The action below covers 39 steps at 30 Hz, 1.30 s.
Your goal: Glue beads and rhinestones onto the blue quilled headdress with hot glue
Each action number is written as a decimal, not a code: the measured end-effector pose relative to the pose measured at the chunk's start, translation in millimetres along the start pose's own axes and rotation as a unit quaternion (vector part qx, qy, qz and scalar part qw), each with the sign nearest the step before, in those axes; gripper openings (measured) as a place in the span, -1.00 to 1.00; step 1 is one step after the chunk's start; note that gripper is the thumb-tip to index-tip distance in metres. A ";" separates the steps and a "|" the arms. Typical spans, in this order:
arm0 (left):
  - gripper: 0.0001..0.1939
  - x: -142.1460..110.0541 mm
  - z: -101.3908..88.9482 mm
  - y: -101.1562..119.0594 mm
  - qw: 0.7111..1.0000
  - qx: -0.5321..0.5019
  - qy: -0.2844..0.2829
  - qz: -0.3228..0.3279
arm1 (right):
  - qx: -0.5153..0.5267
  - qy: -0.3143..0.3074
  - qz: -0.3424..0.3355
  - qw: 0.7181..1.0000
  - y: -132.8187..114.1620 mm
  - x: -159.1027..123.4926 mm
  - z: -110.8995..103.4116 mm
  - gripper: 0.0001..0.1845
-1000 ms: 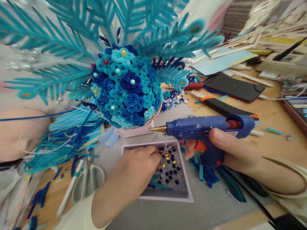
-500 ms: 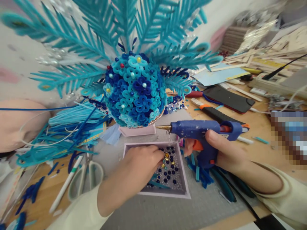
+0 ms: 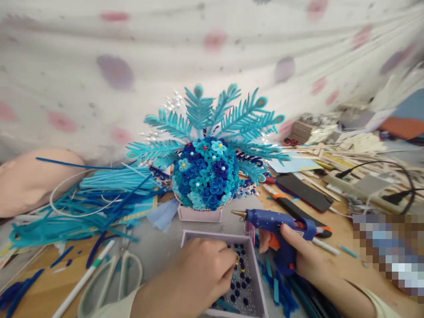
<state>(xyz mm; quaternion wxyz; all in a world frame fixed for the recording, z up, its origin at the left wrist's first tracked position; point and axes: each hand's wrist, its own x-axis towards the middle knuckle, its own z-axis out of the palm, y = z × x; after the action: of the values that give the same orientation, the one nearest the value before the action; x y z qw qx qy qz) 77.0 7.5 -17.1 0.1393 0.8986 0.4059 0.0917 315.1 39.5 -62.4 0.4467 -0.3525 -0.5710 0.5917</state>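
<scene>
My right hand (image 3: 301,249) grips a blue hot glue gun (image 3: 271,221) by its handle, a finger at the orange trigger and the nozzle pointing left. Over a shallow lilac tray (image 3: 258,274) my left hand (image 3: 207,267) is closed, fingertips bent down among dark blue beads (image 3: 243,282) and small gold pieces. Whatever its fingers pinch is hidden. Behind the tray stands a ball covered in blue chenille flowers (image 3: 207,176), dotted with pearl, red and yellow beads. Turquoise feather-like chenille fronds (image 3: 200,108) fan out above it.
Scissors (image 3: 124,269) and a white pen (image 3: 82,278) lie on the left, near bundles of blue chenille stems (image 3: 114,183). To the right are a black phone (image 3: 304,192), an orange-and-black cutter (image 3: 298,212) and wooden strips (image 3: 344,159). A patterned cloth (image 3: 212,44) hangs behind.
The view has tilted up and back, so the flower ball looks smaller and more cloth shows. My left hand is still over the tray; the glue gun stays in my right hand.
</scene>
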 end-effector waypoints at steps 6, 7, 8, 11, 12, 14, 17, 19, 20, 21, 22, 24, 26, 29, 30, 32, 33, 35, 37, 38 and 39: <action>-0.83 -16.6 -30.0 -12.3 0.975 -0.085 0.191 0.075 | -0.027 0.078 -0.026 0.996 -2.5 8.6 -1.6 -0.40; -0.84 -17.9 -34.8 -13.8 0.970 -0.085 0.211 0.087 | -0.034 0.092 -0.034 0.995 -4.2 10.0 -1.3 -0.38; -0.84 -19.3 -39.2 -15.2 0.966 -0.083 0.225 0.095 | -0.044 0.105 -0.041 0.993 -5.9 11.4 -1.0 -0.36; -0.88 -24.1 -52.3 -20.7 0.958 -0.073 0.264 0.089 | -0.074 0.143 -0.062 0.985 -11.6 14.2 0.6 -0.33; -0.88 -26.2 -57.4 -23.7 0.956 -0.070 0.273 0.081 | -0.085 0.154 -0.069 0.982 -14.3 14.6 1.6 -0.33; -0.86 -31.1 -69.2 -31.4 0.953 -0.066 0.287 0.065 | -0.112 0.174 -0.083 0.975 -22.7 14.2 4.4 -0.33; -0.86 -38.8 -89.0 -46.0 0.940 -0.059 0.334 0.034 | -0.163 0.193 -0.101 0.962 -43.3 12.2 11.5 -0.35; -0.86 -42.9 -99.8 -56.3 0.927 -0.053 0.372 0.007 | -0.203 0.193 -0.105 0.954 -60.0 11.5 18.3 -0.36; -0.86 -44.5 -103.7 -61.5 0.920 -0.051 0.388 -0.007 | -0.222 0.191 -0.107 0.950 -68.0 11.4 22.4 -0.36; -0.85 -45.6 -106.5 -66.9 0.915 -0.052 0.399 -0.020 | -0.240 0.188 -0.108 0.946 -75.4 11.5 27.1 -0.34; -0.85 -46.2 -108.3 -72.4 0.911 -0.054 0.408 -0.031 | -0.255 0.185 -0.110 0.943 -81.7 11.7 32.4 -0.33; -0.85 -45.8 -109.4 -84.1 0.904 -0.067 0.418 -0.054 | -0.277 0.180 -0.112 0.937 -90.7 12.1 44.9 -0.31; -0.84 -43.5 -108.5 -96.0 0.899 -0.091 0.421 -0.075 | -0.307 0.177 -0.110 0.929 -94.5 12.4 59.4 -0.31; -0.79 -38.6 -106.2 -111.4 0.895 -0.146 0.411 -0.095 | -0.355 0.158 -0.114 0.914 -92.3 14.5 82.5 -0.33; -0.78 -37.3 -105.5 -115.2 0.894 -0.161 0.406 -0.098 | -0.371 0.143 -0.122 0.909 -90.1 15.9 89.7 -0.35; -0.77 -35.9 -104.7 -119.9 0.894 -0.177 0.398 -0.101 | -0.406 0.113 -0.148 0.895 -85.1 19.3 101.9 -0.40; -0.77 -36.0 -104.6 -120.9 0.895 -0.180 0.395 -0.101 | -0.427 0.103 -0.165 0.883 -82.7 21.0 106.6 -0.43; -0.77 -37.6 -105.2 -120.7 0.896 -0.184 0.391 -0.099 | -0.460 0.096 -0.198 0.860 -78.8 23.0 112.4 -0.47; -0.78 -40.7 -106.8 -118.3 0.898 -0.185 0.388 -0.096 | -0.472 0.089 -0.218 0.849 -76.3 22.6 113.3 -0.49; -0.78 -42.5 -107.8 -116.8 0.898 -0.184 0.388 -0.096 | -0.473 0.085 -0.221 0.848 -75.3 21.3 112.2 -0.49; -0.79 -44.3 -108.8 -115.1 0.898 -0.183 0.388 -0.098 | -0.473 0.083 -0.220 0.849 -74.5 19.3 110.1 -0.50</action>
<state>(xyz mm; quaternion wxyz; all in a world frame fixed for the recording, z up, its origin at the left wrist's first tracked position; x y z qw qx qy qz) -63.2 65.9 46.0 0.1412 0.7061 0.4900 0.4913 215.6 13.9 24.1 0.3902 -0.4344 -0.8050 0.1048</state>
